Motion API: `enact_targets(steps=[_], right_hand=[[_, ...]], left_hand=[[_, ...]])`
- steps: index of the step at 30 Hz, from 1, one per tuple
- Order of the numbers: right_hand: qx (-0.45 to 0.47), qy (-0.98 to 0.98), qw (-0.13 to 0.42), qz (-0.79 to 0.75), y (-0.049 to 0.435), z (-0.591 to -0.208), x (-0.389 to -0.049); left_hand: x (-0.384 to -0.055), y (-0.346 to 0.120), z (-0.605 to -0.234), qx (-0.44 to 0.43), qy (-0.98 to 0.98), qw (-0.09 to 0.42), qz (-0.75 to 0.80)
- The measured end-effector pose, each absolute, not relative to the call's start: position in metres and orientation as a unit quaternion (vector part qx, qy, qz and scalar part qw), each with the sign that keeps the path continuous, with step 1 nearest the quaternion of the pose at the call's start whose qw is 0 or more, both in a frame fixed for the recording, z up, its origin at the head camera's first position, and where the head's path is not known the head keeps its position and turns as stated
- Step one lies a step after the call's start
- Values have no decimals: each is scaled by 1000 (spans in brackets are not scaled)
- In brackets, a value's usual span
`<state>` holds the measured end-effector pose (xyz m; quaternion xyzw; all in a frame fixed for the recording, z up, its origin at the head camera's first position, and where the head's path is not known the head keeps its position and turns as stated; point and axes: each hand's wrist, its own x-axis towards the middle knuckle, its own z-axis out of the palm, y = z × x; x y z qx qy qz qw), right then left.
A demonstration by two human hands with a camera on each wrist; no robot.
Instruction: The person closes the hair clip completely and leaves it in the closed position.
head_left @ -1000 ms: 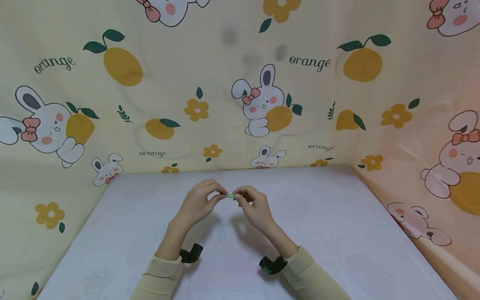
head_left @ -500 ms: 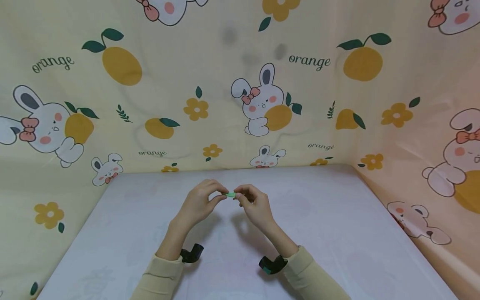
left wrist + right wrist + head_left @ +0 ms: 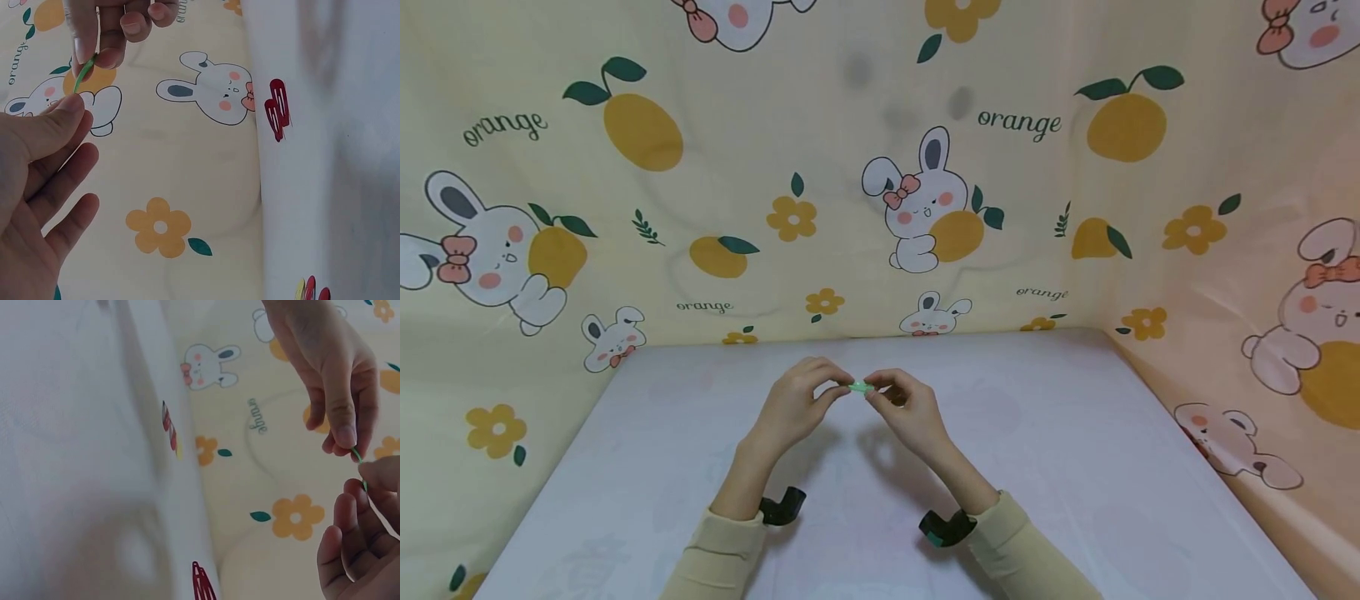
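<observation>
A thin green snap hair clip (image 3: 860, 387) is held up between both hands, over the far part of the white table. My left hand (image 3: 793, 404) pinches its left end between thumb and index finger. The clip's other end sits between the thumb and fingers of my right hand (image 3: 917, 417). In the left wrist view, the green clip (image 3: 84, 74) shows nearly edge-on, slightly bowed, its ends covered by fingertips. The remaining fingers of the left hand (image 3: 50, 181) are loosely bent, away from the clip.
Two red snap clips (image 3: 280, 103) lie on the table in the left wrist view, with a yellow clip (image 3: 300, 289) and red ones at its lower edge. Dark red clips (image 3: 202, 581) show in the right wrist view. A patterned curtain (image 3: 827, 108) stands behind the table (image 3: 1045, 433).
The right fingertips shift slightly right, then back left along the green clip, and the clip rises a little. The left hand stays almost still, its pinch kept.
</observation>
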<state>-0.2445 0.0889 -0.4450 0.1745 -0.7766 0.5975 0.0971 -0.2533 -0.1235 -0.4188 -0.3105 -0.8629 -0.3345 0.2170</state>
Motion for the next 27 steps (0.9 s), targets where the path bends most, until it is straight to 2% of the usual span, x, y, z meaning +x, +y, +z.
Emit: enact_targets(steps=[10,27], right_hand=[[194,-791,121,567,91,-447,-242],[192,-799,120,557,81,-445,-247]], left_hand=[[-252,-123,-421,-304,-868,208,-334],[-255,-131,-420,-294,-874,197,-334]])
